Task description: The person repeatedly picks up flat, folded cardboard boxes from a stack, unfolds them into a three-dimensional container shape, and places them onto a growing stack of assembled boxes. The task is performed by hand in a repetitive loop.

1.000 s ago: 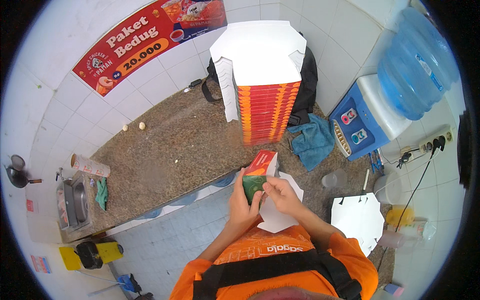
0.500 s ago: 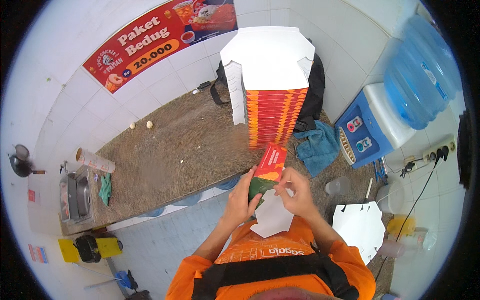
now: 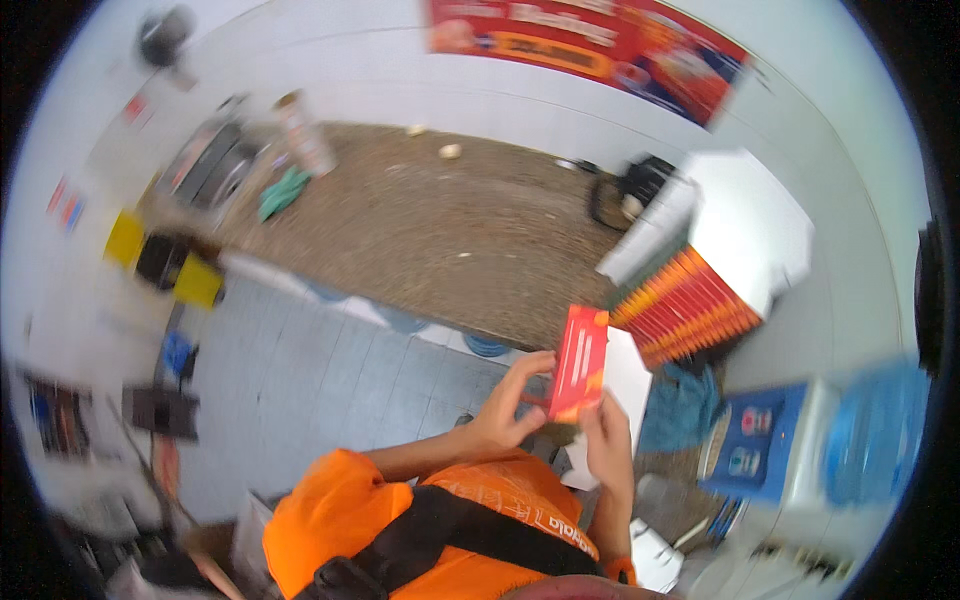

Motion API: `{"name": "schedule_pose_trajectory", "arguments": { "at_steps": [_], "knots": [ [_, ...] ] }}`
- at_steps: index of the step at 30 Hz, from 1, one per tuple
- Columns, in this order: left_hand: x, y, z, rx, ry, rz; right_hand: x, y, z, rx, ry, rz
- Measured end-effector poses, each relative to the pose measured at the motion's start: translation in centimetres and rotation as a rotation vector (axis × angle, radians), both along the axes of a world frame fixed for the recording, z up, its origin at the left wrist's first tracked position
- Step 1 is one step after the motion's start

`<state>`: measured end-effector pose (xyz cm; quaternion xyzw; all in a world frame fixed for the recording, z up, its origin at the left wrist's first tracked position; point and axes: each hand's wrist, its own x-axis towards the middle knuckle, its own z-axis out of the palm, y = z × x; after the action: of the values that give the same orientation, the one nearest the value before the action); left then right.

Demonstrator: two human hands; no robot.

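In front of my chest is a partly folded takeaway food box [image 3: 580,362], its red and orange printed panel facing up and white inner flaps spreading to the right. My left hand [image 3: 512,408] holds the panel's left side, fingers curled at the edge and thumb apart below. The lower right corner is gripped by my right hand [image 3: 608,440], thumb on the printed side and other fingers mostly hidden behind the card. Just beyond, at the right, rises a tall stack of matching boxes [image 3: 690,305] with white flaps on top. Motion blurs the picture somewhat.
A brown stone counter [image 3: 430,230] runs to a sink [image 3: 215,175] at far left, near a green cloth [image 3: 283,193] and a stack of paper cups [image 3: 305,135]. At right are a blue towel [image 3: 680,410] and a water dispenser [image 3: 765,440]. A black bag [image 3: 640,180] lies behind the stack.
The view has swung left, so counter and stack sit further right. The box in my hands has turned, showing more of its red panel; the green part is no longer visible.
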<state>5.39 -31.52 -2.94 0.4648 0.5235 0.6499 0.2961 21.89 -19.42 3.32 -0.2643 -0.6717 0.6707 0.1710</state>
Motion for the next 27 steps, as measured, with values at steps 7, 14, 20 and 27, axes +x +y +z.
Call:
{"name": "schedule_pose_trajectory", "arguments": {
  "at_steps": [7, 14, 20, 27],
  "knots": [
    [-6.6, -3.8, -4.4, -0.540, -0.894, -0.172, 0.9, -0.6, 0.3, 0.993, -0.289, 0.763],
    [-4.5, -6.8, -2.9, -0.432, -0.648, -0.247, 5.1, -0.9, -8.1, 0.134, 0.091, -0.307],
    [-2.2, -6.6, -3.8, -0.346, -0.648, -0.388, 6.7, -1.4, -6.8, -0.405, 0.019, -0.204],
    [-4.9, -4.2, -4.8, -0.148, -0.109, -0.429, 7.6, 0.6, -7.8, 0.004, 0.098, 0.053]
  ]
}}
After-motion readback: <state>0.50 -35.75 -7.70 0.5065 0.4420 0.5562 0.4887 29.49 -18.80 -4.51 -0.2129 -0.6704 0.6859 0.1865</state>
